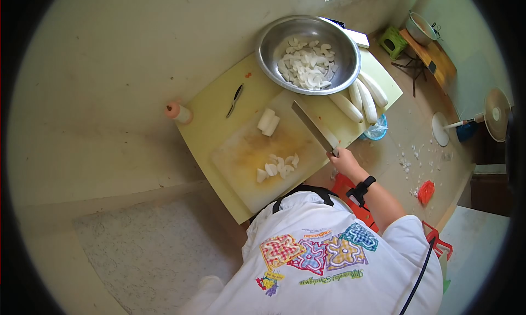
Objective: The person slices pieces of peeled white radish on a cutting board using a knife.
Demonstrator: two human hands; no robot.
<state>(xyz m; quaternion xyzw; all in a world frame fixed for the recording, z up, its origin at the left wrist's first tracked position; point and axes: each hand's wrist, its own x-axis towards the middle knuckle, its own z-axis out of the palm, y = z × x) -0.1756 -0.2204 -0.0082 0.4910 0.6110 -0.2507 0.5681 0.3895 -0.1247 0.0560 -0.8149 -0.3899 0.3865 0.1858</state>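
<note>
My right hand (344,160) is closed round the handle of a kitchen knife (313,124). The blade points away from me along the right side of the cutting board (230,153). Two short pieces of a white peeled vegetable (268,121) lie together near the board's far side. Closer to me is a loose cluster of white slices (279,166). Beyond the knife, a big steel bowl (267,68) holds many similar slices. Several long peeled white vegetables (361,99) rest beside the bowl. My left hand is out of the picture.
A peeler (235,100) and a bottle with a pinkish top (179,112) are by the wall side of the yellow-green table (204,109). Right of the table are a blue bin (378,129), a fan (496,115), a red bag (426,193) and white scraps on the floor.
</note>
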